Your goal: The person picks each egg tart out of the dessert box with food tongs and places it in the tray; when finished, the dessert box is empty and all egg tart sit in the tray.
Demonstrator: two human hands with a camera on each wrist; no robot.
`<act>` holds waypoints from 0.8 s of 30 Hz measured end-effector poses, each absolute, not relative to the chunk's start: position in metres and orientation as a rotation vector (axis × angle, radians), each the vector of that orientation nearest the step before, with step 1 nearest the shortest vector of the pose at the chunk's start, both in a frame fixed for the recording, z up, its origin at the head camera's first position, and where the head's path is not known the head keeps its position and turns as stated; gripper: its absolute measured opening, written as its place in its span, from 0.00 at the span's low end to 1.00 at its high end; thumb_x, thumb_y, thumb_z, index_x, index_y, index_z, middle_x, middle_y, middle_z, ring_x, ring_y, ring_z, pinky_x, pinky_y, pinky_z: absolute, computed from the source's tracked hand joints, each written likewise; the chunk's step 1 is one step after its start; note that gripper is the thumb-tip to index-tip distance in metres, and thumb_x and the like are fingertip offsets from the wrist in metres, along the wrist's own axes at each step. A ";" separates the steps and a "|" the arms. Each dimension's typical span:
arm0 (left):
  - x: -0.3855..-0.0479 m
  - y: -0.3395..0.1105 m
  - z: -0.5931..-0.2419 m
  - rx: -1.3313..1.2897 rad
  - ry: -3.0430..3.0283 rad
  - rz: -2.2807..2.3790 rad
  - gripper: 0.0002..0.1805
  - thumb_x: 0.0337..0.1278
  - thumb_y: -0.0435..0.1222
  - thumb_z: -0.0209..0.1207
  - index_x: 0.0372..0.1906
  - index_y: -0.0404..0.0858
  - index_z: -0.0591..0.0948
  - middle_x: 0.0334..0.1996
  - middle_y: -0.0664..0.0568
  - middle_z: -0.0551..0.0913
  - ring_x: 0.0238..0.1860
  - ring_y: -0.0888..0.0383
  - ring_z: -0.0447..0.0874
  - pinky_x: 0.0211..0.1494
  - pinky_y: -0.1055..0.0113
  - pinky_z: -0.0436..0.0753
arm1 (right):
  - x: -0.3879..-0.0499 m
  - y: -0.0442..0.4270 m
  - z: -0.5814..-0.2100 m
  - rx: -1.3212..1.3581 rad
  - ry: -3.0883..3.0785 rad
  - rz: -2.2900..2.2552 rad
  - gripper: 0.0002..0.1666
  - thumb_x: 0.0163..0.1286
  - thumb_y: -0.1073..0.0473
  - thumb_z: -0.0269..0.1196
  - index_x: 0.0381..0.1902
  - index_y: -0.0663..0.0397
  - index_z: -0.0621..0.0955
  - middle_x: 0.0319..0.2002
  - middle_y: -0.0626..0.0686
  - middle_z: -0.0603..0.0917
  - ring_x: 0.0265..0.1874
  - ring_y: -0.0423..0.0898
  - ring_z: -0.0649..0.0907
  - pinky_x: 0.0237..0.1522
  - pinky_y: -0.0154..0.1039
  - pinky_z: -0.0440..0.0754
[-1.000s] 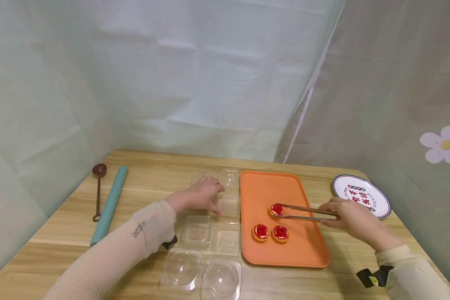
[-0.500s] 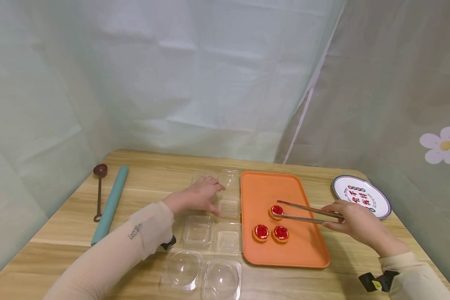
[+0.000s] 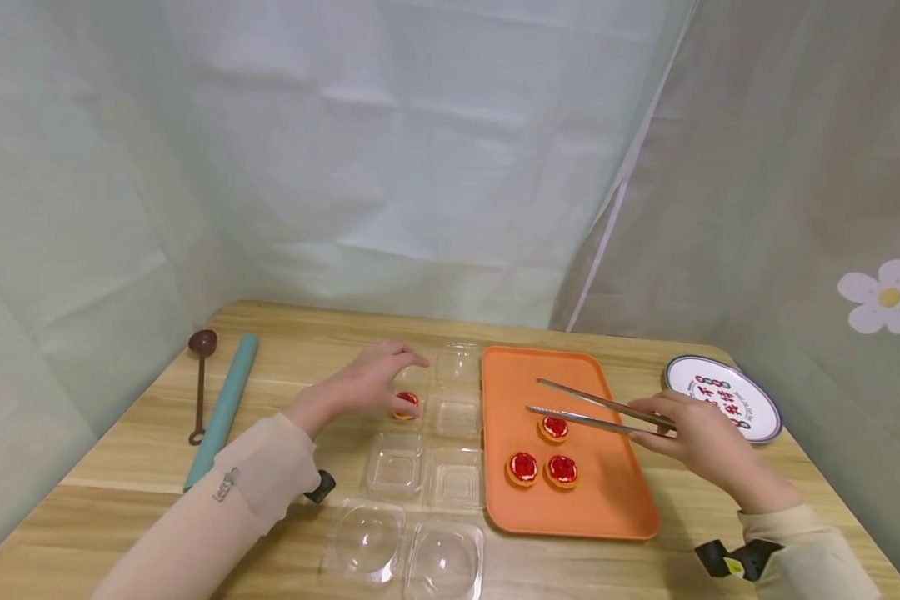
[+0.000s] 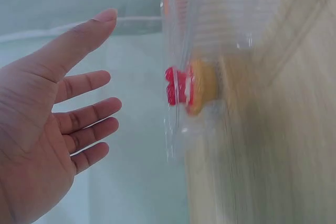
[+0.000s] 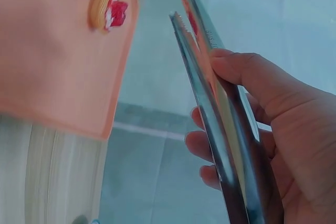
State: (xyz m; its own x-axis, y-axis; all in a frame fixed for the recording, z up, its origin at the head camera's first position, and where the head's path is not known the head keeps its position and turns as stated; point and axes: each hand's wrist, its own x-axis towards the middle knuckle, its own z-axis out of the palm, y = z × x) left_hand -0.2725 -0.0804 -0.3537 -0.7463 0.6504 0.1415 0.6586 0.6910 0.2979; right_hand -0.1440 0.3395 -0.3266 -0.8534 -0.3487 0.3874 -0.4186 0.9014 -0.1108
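Note:
Over the far-left clear plastic box, my left hand (image 3: pixel 360 379) hovers with spread, relaxed fingers and holds nothing. Inside that box sits a tart (image 3: pixel 406 406) with a red topping; the left wrist view shows the tart (image 4: pixel 197 87) through the clear wall, apart from my fingers. My right hand (image 3: pixel 708 442) grips metal tongs (image 3: pixel 596 410) above the orange tray (image 3: pixel 547 371). Their tips stand apart with nothing between them. Beneath the tongs lies one tart (image 3: pixel 553 428). Two more tarts, a left one (image 3: pixel 522 469) and a right one (image 3: pixel 562 472), rest nearer the front.
Several clear boxes with lids spread out fill the table's middle, including a front-left box (image 3: pixel 395 465) and a front-right box (image 3: pixel 456 483). A teal roll (image 3: pixel 223 408) and a brown ladle (image 3: pixel 201 375) lie at left. A patterned plate (image 3: pixel 727 396) stands at far right.
My left hand has drawn back left and lifted, uncovering the tart in the far-left box. The tongs have moved off the tray's rear tart, with their tips wider apart and shifted left.

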 end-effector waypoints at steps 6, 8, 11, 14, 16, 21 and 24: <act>-0.273 -0.096 -0.356 -1.067 -2.843 -0.573 0.38 0.39 0.48 0.74 0.60 0.40 0.76 0.58 0.44 0.77 0.62 0.42 0.71 0.66 0.44 0.68 | -0.150 0.322 -0.327 0.563 -2.706 0.293 0.17 0.53 0.53 0.73 0.42 0.45 0.86 0.30 0.39 0.81 0.24 0.31 0.72 0.23 0.28 0.72; -0.272 -0.101 -0.358 -1.045 -2.847 -0.595 0.38 0.39 0.47 0.74 0.60 0.40 0.76 0.59 0.44 0.77 0.63 0.42 0.70 0.68 0.43 0.67 | -0.153 0.316 -0.327 0.580 -2.694 0.293 0.17 0.53 0.53 0.73 0.42 0.46 0.86 0.30 0.39 0.80 0.24 0.31 0.73 0.24 0.28 0.72; -0.271 -0.107 -0.361 -1.016 -2.866 -0.615 0.38 0.39 0.46 0.74 0.60 0.39 0.76 0.60 0.43 0.76 0.64 0.40 0.68 0.69 0.41 0.64 | -0.158 0.307 -0.326 0.617 -2.675 0.292 0.17 0.54 0.54 0.73 0.43 0.46 0.85 0.29 0.40 0.79 0.24 0.32 0.73 0.23 0.28 0.71; -0.270 -0.111 -0.364 -0.999 -2.887 -0.612 0.37 0.39 0.46 0.74 0.59 0.38 0.76 0.59 0.42 0.77 0.64 0.40 0.68 0.69 0.41 0.63 | -0.162 0.299 -0.326 0.658 -2.651 0.290 0.18 0.53 0.54 0.73 0.44 0.47 0.85 0.30 0.41 0.80 0.23 0.33 0.74 0.23 0.28 0.72; -0.271 -0.113 -0.366 -0.998 -2.892 -0.596 0.37 0.40 0.46 0.73 0.59 0.37 0.76 0.58 0.41 0.77 0.63 0.39 0.68 0.68 0.41 0.63 | -0.166 0.293 -0.326 0.695 -2.634 0.291 0.18 0.53 0.55 0.73 0.43 0.48 0.85 0.31 0.43 0.81 0.23 0.34 0.76 0.23 0.28 0.74; -0.273 -0.117 -0.370 -0.977 -2.932 -0.586 0.38 0.41 0.49 0.73 0.59 0.37 0.76 0.59 0.41 0.77 0.65 0.40 0.68 0.69 0.41 0.62 | -0.174 0.278 -0.325 0.742 -2.638 0.256 0.19 0.53 0.54 0.74 0.44 0.50 0.85 0.34 0.46 0.83 0.23 0.37 0.78 0.24 0.28 0.74; -0.274 -0.118 -0.372 -0.974 -2.958 -0.604 0.38 0.41 0.50 0.72 0.59 0.36 0.75 0.60 0.41 0.77 0.65 0.40 0.68 0.70 0.42 0.62 | -0.178 0.268 -0.325 0.730 -2.671 0.217 0.20 0.53 0.52 0.73 0.44 0.49 0.85 0.33 0.45 0.82 0.23 0.36 0.76 0.22 0.28 0.71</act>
State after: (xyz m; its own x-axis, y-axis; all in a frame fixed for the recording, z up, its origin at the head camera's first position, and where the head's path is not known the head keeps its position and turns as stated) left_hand -0.2740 -0.1179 -0.3715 -0.8111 0.5783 0.0883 0.5666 0.7391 0.3643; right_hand -0.1777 0.2678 -0.3250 -0.8007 -0.4613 0.3822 -0.5169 0.8545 -0.0517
